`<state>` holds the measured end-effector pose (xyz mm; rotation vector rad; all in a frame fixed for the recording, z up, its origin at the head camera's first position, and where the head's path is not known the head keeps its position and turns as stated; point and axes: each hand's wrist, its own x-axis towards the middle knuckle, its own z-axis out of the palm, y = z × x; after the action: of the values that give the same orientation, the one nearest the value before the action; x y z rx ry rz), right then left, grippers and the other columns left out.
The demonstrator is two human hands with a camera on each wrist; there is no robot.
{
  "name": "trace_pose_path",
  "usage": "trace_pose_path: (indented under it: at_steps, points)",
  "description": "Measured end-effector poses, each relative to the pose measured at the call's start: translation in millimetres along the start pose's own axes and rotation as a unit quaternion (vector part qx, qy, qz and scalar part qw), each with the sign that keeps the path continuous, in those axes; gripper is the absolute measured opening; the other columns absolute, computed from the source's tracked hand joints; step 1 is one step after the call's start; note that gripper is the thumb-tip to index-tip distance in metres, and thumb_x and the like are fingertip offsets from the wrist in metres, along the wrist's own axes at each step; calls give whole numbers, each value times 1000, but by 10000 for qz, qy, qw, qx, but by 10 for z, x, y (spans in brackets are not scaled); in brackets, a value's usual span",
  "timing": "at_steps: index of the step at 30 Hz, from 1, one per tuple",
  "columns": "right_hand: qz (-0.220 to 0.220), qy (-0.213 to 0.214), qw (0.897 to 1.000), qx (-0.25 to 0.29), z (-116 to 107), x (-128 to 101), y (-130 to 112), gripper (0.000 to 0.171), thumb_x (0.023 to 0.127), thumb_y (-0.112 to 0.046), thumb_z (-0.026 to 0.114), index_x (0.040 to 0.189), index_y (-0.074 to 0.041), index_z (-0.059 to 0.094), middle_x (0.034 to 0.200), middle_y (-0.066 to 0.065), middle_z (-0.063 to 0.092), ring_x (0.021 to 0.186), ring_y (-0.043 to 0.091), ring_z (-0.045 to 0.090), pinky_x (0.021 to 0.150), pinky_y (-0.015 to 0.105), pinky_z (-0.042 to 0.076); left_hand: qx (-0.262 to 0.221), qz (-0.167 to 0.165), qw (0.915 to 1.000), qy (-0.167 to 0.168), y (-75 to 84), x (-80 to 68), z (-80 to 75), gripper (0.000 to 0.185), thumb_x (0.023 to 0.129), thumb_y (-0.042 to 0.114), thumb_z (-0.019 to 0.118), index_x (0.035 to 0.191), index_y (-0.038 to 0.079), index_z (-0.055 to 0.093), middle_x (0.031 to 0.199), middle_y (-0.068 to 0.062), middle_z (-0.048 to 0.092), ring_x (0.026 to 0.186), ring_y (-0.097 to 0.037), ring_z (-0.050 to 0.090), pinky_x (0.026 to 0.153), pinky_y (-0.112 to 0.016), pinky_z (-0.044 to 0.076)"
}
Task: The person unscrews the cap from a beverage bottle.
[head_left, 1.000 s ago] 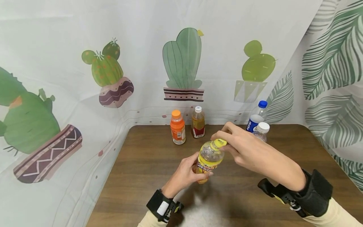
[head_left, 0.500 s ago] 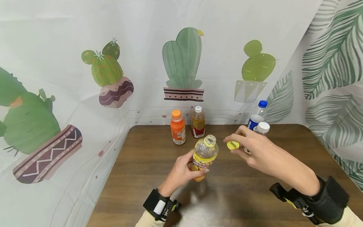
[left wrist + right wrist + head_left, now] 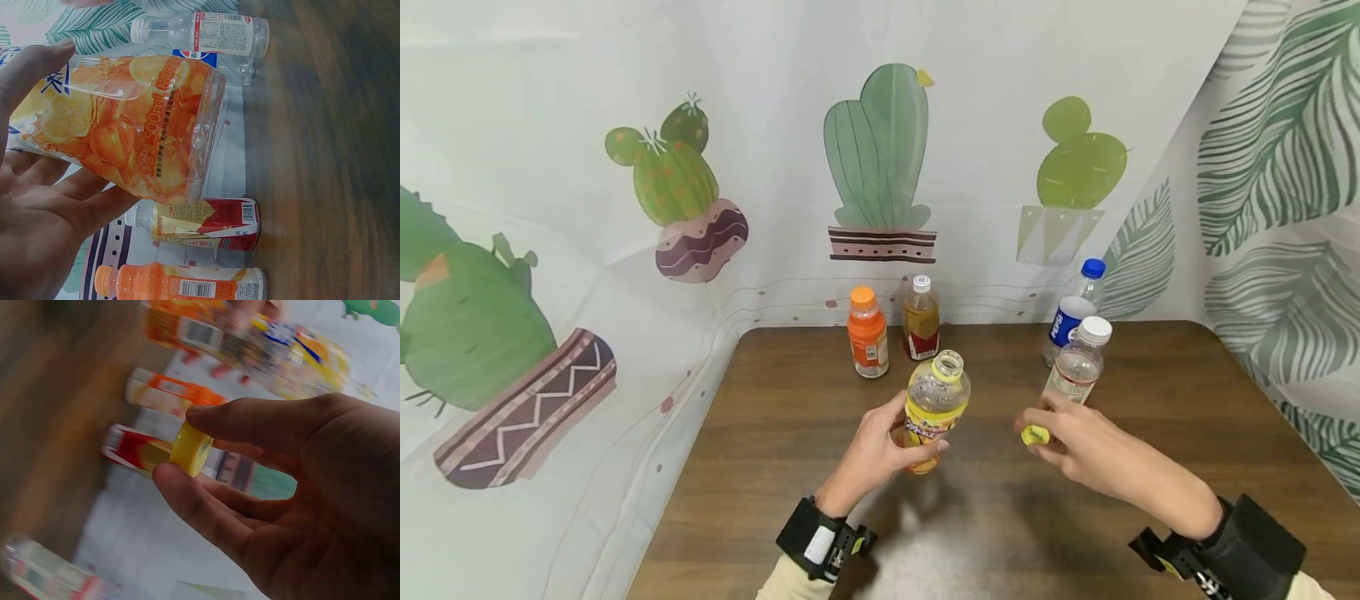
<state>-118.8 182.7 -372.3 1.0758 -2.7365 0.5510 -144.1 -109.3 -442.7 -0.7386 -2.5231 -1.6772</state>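
Note:
My left hand (image 3: 872, 454) grips a clear bottle (image 3: 934, 408) with a yellow-orange lemon label, held just above the wooden table (image 3: 1000, 517); its neck stands uncapped. In the left wrist view the same bottle (image 3: 125, 125) lies in my left palm (image 3: 44, 231). My right hand (image 3: 1075, 446) pinches the bottle's yellow cap (image 3: 1034, 434) between thumb and fingers, low and to the right of the bottle. The right wrist view shows the cap (image 3: 190, 449) held at the fingertips (image 3: 206, 415) of my right hand (image 3: 300, 500).
An orange bottle (image 3: 867, 344) and an amber tea bottle (image 3: 921, 318) stand at the table's back edge. A blue-capped Pepsi bottle (image 3: 1072, 310) and a white-capped clear bottle (image 3: 1078, 360) stand back right, close to my right hand. Printed curtains hang around the table.
The yellow cap came off the bottle. My right hand carried it to the right and down toward the table. The left hand kept its hold on the bottle.

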Motion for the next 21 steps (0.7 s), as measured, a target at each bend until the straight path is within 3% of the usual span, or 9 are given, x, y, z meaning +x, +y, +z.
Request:
trace_pose_path:
  at_steps: [3,13,17,21]
  points:
    - [176,-292,9993,122,130,-106,77,30,79,-2,79,101,-19,66,90,-3,53,71,4,52,57,23,47,-63,-74,10000,7,2,7,-3,48,79,33,84,121,31,59,112,11,69,102,-9,66,90,-35,56]
    - [842,-472,9953,-31,503,-595,407,34,73,-3,83,88,-12,54,81,-4,50,65,4,43,52,24,38,-266,-279,9993,12,-3,0,18,54,77,28,86,124,30,59,114,9,69,105,-10,65,94,-35,55]
    - [1497,-807,9848,-354,554,-777,547,32,75,-6,82,93,-6,56,87,8,58,72,18,56,57,34,48,-255,-178,9995,-33,-9,15,19,52,79,32,85,124,30,59,113,9,69,104,-9,65,93,-36,56]
    - [2029,-1052,9728,-385,579,-974,753,30,77,-4,79,94,-3,55,87,14,58,72,25,58,58,37,49,-144,-88,9998,-117,-21,24,27,52,81,37,82,126,28,57,116,7,69,105,-10,65,92,-35,56]
